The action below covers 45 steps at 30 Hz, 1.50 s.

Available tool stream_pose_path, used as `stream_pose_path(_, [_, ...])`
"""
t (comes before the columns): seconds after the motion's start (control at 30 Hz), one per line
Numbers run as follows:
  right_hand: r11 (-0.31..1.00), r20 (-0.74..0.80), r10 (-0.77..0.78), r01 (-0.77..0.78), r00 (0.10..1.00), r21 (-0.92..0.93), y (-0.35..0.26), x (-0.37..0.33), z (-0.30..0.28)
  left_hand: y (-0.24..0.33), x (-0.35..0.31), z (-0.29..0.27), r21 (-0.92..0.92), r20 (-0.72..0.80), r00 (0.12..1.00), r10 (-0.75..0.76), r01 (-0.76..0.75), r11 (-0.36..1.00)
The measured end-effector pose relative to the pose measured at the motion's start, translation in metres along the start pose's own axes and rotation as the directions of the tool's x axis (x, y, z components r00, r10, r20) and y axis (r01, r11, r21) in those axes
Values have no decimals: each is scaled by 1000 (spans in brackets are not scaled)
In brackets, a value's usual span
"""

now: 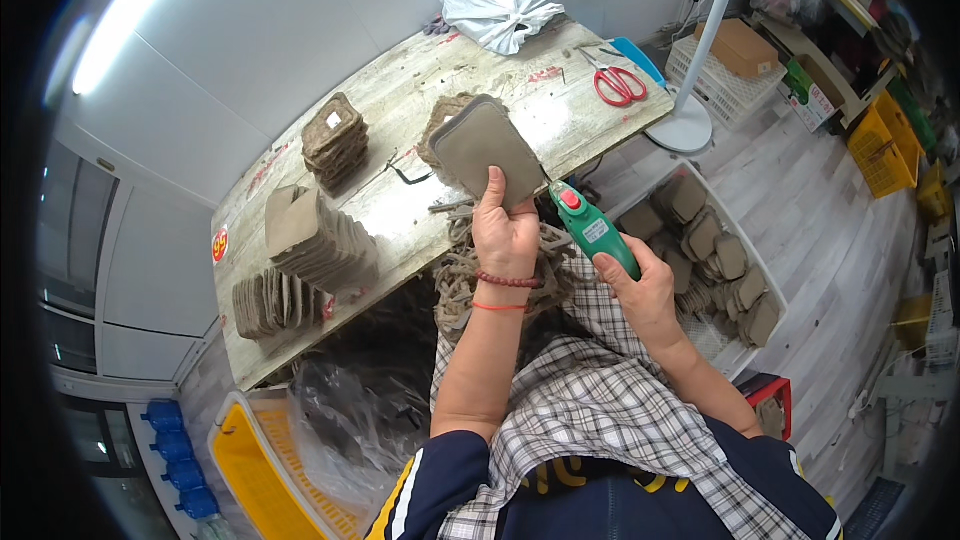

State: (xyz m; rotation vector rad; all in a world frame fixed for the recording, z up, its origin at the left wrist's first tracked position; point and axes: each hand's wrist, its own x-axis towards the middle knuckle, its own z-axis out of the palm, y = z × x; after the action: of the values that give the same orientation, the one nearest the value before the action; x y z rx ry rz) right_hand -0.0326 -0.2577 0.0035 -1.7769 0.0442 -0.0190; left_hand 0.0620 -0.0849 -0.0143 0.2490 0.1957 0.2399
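A flat, grey-brown pad (485, 145) with rounded corners is tilted up over the table's near edge. My left hand (505, 240) grips its lower edge, thumb on the face towards me. In my right hand (643, 290) is a green handheld electric cutter (596, 230) with a red button. The cutter's narrow tip lies close beside the pad's lower right edge; whether they touch I cannot tell. Behind the held pad, a rough-edged brown stack (440, 120) is partly hidden. Strips of trimmings (460, 285) heap on my lap, below my left hand.
On the table (400, 215) stand a brown stack (335, 145), grey-brown pads (315, 235) and a lower row (275, 305). Red scissors (622, 87) and a white bag (500, 10) lie farther back. At right are a pad-filled white crate (772, 285) and a fan (715, 30); a yellow crate (240, 450) stands lower left.
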Motion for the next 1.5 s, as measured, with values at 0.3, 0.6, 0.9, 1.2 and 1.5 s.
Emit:
stream_pose_path(0.3, [999,-37,-12,13,999,45,-18,7,-7,-17,-25,-5,105,25,990,-137,133,986])
stream_pose_path(0.6, [987,25,16,-20,1000,160,-33,17,-24,-12,-41,-18,253,113,964,-240,205,945])
stream_pose_path(0.9, [999,238,39,-42,971,9,-28,19,-71,47,-29,-18,637,145,951,-273,122,761])
stream_pose_path(1.2, [983,220,-61,97,974,-156,-7,14,-60,72,-31,-16,851,34,928,-372,169,498])
stream_pose_path(1.5, [991,340,120,-134,933,19,-16,25,-50,82,-38,-17,880,-63,862,-503,286,379])
